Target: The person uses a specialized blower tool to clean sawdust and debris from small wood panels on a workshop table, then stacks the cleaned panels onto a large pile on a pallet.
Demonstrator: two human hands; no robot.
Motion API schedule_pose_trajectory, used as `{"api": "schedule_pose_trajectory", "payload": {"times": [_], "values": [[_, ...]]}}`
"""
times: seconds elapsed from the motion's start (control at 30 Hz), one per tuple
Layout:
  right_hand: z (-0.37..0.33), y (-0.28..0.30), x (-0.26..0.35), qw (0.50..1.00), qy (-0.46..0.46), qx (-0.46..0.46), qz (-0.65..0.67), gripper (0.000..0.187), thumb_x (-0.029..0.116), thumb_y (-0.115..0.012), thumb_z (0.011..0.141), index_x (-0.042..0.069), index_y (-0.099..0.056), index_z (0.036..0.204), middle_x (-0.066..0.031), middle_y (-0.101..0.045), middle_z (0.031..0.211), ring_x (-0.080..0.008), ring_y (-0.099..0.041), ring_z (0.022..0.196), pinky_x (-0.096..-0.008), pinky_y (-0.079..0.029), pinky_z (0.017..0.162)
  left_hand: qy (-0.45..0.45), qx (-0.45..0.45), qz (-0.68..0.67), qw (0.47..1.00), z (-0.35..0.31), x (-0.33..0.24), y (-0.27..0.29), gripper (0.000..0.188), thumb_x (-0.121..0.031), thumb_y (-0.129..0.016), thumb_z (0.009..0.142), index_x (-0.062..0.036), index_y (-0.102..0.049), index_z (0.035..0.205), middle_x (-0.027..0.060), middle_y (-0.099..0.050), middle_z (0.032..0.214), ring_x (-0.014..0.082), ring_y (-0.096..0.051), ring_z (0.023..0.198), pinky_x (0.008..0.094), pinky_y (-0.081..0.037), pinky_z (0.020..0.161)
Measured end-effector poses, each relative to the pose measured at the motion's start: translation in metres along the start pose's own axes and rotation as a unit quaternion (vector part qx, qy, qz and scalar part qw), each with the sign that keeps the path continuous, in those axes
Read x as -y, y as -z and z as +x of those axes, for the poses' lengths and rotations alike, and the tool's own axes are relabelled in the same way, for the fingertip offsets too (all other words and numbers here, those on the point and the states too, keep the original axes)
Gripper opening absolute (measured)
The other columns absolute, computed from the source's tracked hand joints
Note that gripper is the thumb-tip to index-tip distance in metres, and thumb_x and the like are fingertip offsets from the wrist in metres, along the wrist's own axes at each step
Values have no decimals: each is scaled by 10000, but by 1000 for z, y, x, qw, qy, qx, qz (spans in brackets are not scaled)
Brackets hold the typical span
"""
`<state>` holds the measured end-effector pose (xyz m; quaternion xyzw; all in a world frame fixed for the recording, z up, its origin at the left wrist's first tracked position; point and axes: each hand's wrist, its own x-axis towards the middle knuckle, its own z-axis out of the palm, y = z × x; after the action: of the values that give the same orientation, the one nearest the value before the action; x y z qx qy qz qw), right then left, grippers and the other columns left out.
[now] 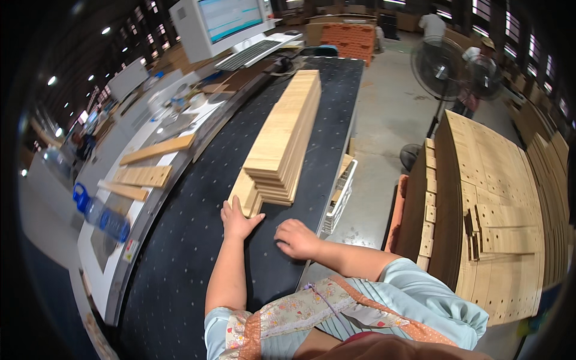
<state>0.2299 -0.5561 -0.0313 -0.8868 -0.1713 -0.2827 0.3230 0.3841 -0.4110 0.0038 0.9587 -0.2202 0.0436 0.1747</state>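
Note:
A long stack of pale wooden boards (281, 129) lies lengthwise on a black table dotted with small pale spots. From the left of its near end, one low wooden board (243, 191) sticks out toward me. My left hand (238, 222) spans that board's near end, fingers along its left part and thumb out by its right corner. Just right of it, my right hand (298, 239) hovers over or rests on the table edge, its fingers loosely bent and a little apart, holding nothing. Whether it touches the table I cannot tell.
Left of the black table (180, 246), a white workbench carries loose wood strips (157, 150) and a blue-capped bottle (105, 217). A monitor (231, 21) and keyboard (247, 55) stand beyond. At right are drilled wooden panels (498, 210), a white crate (341, 198) and a fan (440, 69); people work farther back.

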Motion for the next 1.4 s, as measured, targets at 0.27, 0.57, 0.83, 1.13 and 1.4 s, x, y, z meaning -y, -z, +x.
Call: {"api": "schedule_pose_trajectory", "payload": {"times": [0.27,0.57,0.83,1.13,1.4], "values": [[-6,4,-3,1000,-4,-3,-16,130,148,-619,731,78,-580,833,-86,-543,883,-283,-504,938,-396,-396,846,-37,-82,-21,996,10,-13,-24,765,-304,-757,609,-74,-426,1259,189,-414,1226,386,-434,1102,465,-375,943],[-3,2,-4,998,-41,-41,2,96,129,-601,721,79,-582,801,-80,-537,853,-285,-504,909,-401,-400,813,-48,-78,-11,996,-10,21,-12,741,-271,-748,638,-77,-417,1273,187,-404,1221,384,-428,1097,444,-381,940],[-5,4,-5,1000,-22,-18,-6,105,126,-594,711,79,-599,804,-84,-550,849,-289,-505,911,-410,-395,820,-18,-58,-52,997,-111,77,28,768,-168,-759,613,-59,-386,1276,212,-346,1297,398,-379,1182,442,-345,998],[-5,0,7,999,30,-13,-39,116,108,-618,687,75,-612,798,-76,-548,841,-276,-519,891,-400,-410,806,76,-97,-41,992,-179,73,41,745,-190,-773,596,-63,-435,1247,215,-341,1324,393,-366,1216,422,-348,1011],[-5,2,2,997,48,-9,-61,77,117,-615,668,92,-594,738,-63,-551,812,-263,-516,861,-382,-404,773,64,-121,-47,989,-169,69,42,684,-157,-790,563,-54,-489,1169,179,-437,1238,357,-474,1123,397,-409,953]]}}
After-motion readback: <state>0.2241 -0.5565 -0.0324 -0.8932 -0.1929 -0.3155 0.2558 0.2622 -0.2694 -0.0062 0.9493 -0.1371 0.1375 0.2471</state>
